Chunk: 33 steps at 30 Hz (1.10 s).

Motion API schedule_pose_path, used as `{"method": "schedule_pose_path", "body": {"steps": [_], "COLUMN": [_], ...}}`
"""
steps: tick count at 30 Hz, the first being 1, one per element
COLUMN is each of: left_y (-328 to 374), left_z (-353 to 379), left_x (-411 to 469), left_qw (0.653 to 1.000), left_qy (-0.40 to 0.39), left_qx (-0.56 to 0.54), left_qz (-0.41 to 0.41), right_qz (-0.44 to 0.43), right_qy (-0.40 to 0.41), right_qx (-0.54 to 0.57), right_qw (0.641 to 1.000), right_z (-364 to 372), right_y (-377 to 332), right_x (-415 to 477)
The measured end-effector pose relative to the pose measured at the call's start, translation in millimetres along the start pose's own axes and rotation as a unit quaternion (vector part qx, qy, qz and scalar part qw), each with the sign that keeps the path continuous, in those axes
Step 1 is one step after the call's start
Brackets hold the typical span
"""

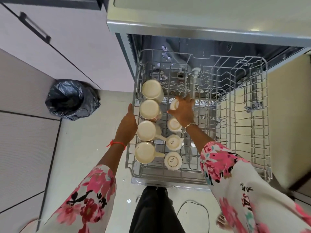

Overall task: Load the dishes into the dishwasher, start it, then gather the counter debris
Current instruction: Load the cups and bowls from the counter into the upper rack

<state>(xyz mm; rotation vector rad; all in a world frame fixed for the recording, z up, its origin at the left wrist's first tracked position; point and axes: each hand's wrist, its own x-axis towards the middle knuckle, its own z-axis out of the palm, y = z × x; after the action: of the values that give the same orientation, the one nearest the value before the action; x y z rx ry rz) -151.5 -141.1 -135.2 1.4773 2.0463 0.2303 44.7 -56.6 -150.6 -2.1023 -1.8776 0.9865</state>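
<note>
Holding a small cup (174, 104) upside down with the right hand (182, 111), fingers curled round it from above; placed over the pulled-out rack (259, 132) of the dishwasher (185, 29), at the far end of a row of three more small cups (173, 160), likely to keep the row neat; turned bottom-up, probably to drain (same as the four big mugs (149, 109) next door). Keeping the left hand (128, 122) flat and loose by the rack's left edge, holding nothing, maybe to steady it; hard to tell whether touching the wire or just beside it. Cannot see the cup's far side, hidden under fingers; cannot tell if set down yet; blurry pale bits (165, 53) deep inside; no counter in view.
</note>
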Motion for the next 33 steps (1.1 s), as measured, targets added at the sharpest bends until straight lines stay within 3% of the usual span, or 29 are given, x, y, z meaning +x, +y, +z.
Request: {"method": "schedule_pose_path", "body": {"steps": [22, 29, 33], "left_y": [-1, -6, -11], "left_z": [-3, -8, -23], "left_x": [-3, -4, -13], "left_qw": [0.998, 0.998, 0.996], "left_qy": [-0.021, -0.024, -0.068], "left_qx": [0.044, 0.029, 0.000], "left_qz": [0.034, 0.054, 0.053], "right_qz": [0.004, 0.001, -0.041], "right_qy": [-0.108, -0.104, -0.038], "right_qx": [-0.122, -0.138, -0.119], "right_qw": [0.987, 0.985, 0.991], "right_z": [8, 3, -3], "right_y": [16, 15, 5], "right_x": [12, 8, -8]}}
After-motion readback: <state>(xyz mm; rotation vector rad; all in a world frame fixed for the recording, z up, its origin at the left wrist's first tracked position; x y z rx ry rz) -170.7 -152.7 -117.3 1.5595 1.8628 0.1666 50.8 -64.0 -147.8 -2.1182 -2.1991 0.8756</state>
